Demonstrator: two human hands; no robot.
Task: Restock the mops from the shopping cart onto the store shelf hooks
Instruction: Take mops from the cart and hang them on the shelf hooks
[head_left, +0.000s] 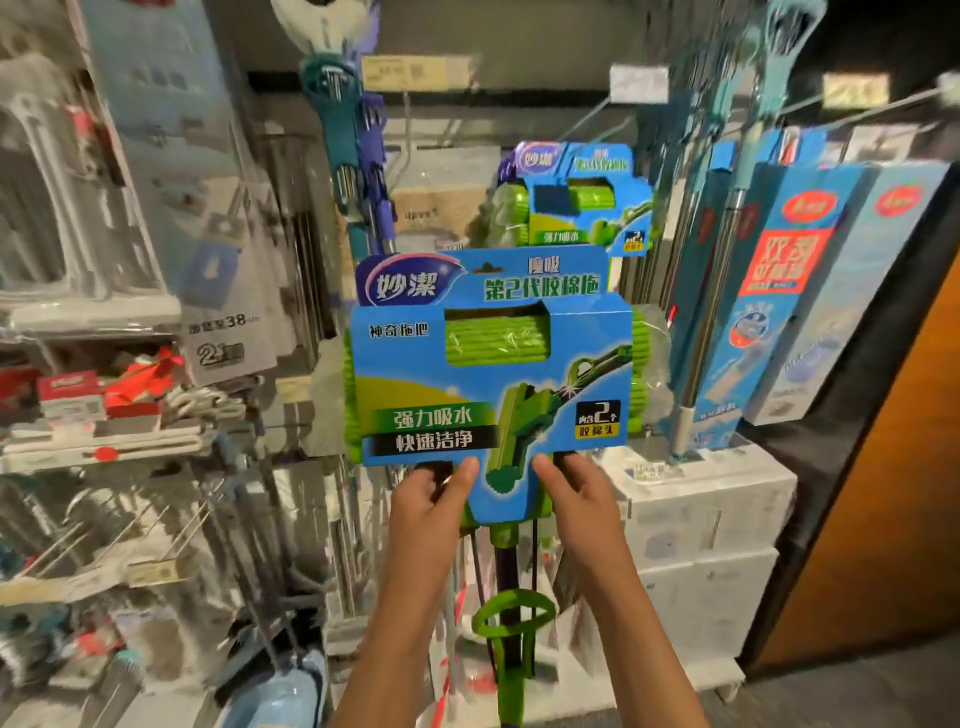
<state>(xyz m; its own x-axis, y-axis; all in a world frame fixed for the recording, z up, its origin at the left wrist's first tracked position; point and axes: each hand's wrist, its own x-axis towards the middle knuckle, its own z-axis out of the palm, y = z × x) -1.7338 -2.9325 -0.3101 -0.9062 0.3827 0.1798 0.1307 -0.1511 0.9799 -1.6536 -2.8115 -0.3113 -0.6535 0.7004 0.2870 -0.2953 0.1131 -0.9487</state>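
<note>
Both grips, left hand (434, 491) and right hand (576, 491), pinch the mop (491, 364) card's base; I fear it tips, missing the hook (592, 111)

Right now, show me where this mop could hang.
Both hands, left and right, grip the mop. An open gap sits before the matching hung mop, under the white tag. The left racks and right boxes are crowded.

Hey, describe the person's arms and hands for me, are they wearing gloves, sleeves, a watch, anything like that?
Nothing worn is visible. The left hand and right hand are bare, with no gloves, and no rings can be made out. Both forearms are uncovered from the wrists down to the bottom edge of the picture: no sleeves, watch, bracelet or wristband in view. Anything worn further up the arms is out of frame.
</note>
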